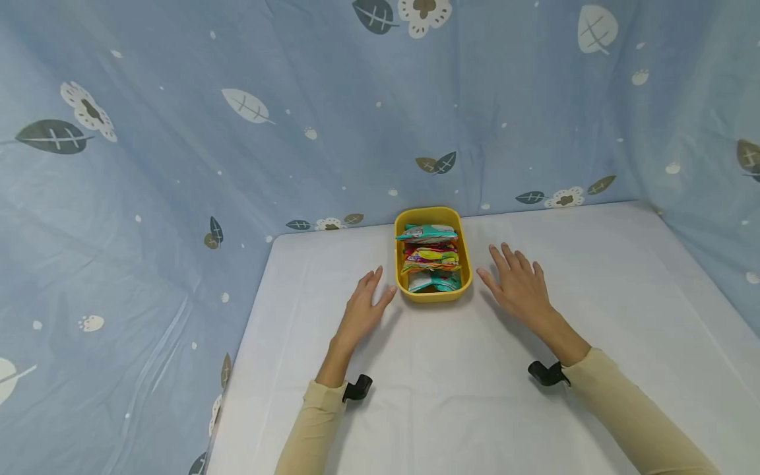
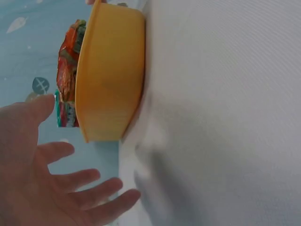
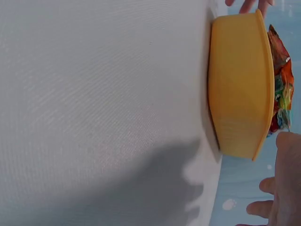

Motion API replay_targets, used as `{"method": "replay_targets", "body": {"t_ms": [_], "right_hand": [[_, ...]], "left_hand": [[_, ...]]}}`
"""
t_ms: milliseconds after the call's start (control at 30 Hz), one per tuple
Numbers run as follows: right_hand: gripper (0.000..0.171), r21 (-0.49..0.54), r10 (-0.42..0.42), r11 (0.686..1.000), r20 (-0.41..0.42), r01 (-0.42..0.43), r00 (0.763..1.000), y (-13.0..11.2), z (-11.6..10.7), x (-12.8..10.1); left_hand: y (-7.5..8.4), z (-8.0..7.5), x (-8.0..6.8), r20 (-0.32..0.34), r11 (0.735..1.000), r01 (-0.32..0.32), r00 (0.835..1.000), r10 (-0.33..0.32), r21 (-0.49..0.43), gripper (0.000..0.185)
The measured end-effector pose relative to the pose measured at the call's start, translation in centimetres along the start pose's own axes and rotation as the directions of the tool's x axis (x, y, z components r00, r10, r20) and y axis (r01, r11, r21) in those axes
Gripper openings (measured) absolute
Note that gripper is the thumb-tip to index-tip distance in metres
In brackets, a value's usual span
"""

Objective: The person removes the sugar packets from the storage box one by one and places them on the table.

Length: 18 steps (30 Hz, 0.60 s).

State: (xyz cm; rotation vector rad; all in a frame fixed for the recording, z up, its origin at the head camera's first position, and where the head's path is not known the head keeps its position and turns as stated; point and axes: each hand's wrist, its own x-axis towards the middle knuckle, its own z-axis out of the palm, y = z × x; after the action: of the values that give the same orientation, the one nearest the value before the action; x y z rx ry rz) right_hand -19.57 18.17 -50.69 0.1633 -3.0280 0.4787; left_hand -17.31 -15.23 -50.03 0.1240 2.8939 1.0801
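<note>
A yellow oblong tub (image 1: 464,256) (image 2: 110,75) (image 3: 237,89) stands at the back middle of the white table (image 1: 451,396). It is packed with several colourful snack packets (image 1: 431,257) (image 2: 68,70) (image 3: 281,80). My left hand (image 1: 363,310) (image 2: 51,188) hovers just left of the tub with fingers straight and spread, holding nothing. My right hand (image 1: 518,284) (image 3: 280,188) hovers just right of the tub, also flat and spread, holding nothing. Neither hand touches the tub.
A blue cloth with leaf and flower prints (image 1: 237,132) hangs behind and at both sides of the table. The table's left edge (image 1: 237,369) runs close to my left arm. A black wrist mount (image 1: 356,388) sits on each beige sleeve.
</note>
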Motion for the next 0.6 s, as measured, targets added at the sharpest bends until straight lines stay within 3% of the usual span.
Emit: {"method": "replay_targets", "body": {"t_ms": [367, 600], "right_hand": [[0.073, -0.002, -0.020, 1.000, -0.008, 0.020, 1.000, -0.4, -0.4, 0.4], [0.073, 0.046, -0.018, 0.999, 0.005, 0.018, 1.000, -0.8, -0.8, 0.7]], "left_hand": [[0.3, 0.0, 0.8, 0.003, 0.994, -0.029, 1.000, 0.029, -0.103, 0.068], [0.8, -0.2, 1.4, 0.033, 0.985, -0.025, 0.999, 0.031, -0.173, 0.069]]}}
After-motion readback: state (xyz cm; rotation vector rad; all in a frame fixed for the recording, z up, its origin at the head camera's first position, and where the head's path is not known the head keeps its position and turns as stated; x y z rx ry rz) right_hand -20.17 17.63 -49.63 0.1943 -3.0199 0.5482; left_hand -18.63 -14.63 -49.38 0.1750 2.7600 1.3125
